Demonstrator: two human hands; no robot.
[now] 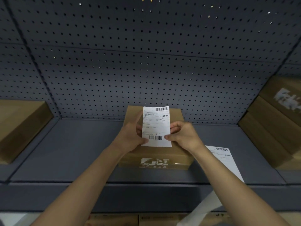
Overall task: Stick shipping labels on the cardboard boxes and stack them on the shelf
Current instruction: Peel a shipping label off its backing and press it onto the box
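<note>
Cardboard box [162, 152], top largely behind shipping label [156, 126]

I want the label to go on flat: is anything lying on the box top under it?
Nothing visible does. The left hand and right hand pinch the label over the cardboard box, whose visible top is bare.

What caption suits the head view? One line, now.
Left hand and right hand hold a shipping label over a cardboard box on the shelf.

The label [156, 126] at frame centre bears two barcodes and the bold characters 业务类型; its fine print is illegible.
</note>
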